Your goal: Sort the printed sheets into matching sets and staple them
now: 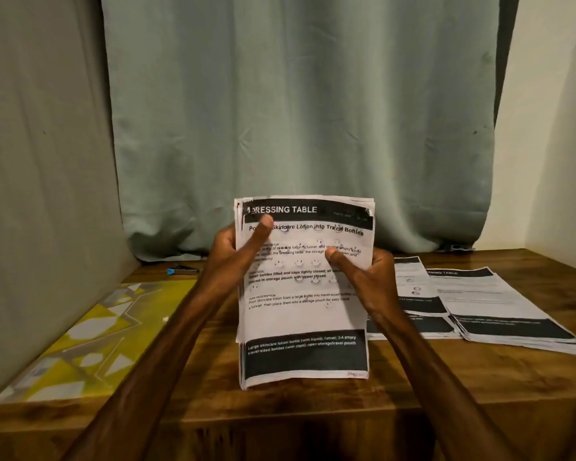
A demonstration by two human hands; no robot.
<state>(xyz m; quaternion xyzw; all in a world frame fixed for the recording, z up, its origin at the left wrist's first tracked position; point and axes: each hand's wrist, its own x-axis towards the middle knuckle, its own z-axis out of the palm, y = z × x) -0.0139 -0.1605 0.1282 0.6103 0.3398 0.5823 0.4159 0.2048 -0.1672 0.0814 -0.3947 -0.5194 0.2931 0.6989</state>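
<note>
I hold a stack of printed sheets (305,314) upright in front of me, its lower edge standing on the wooden table (313,404). The top page is headed "DRESSING TABLE". My left hand (236,254) grips the stack's left edge, thumb laid across the page near the heading. My right hand (363,274) grips the right edge, thumb on the page's middle. Two piles of similar printed sheets lie flat at the right: one (413,301) just behind my right hand, another (509,307) further right. A small stapler with a blue tip (182,270) lies at the back left.
A yellow and white patterned board (90,334) lies along the table's left side. A grey-green curtain (296,111) hangs behind the table. A grey fabric panel (44,194) closes the left, a pale wall (552,128) the right.
</note>
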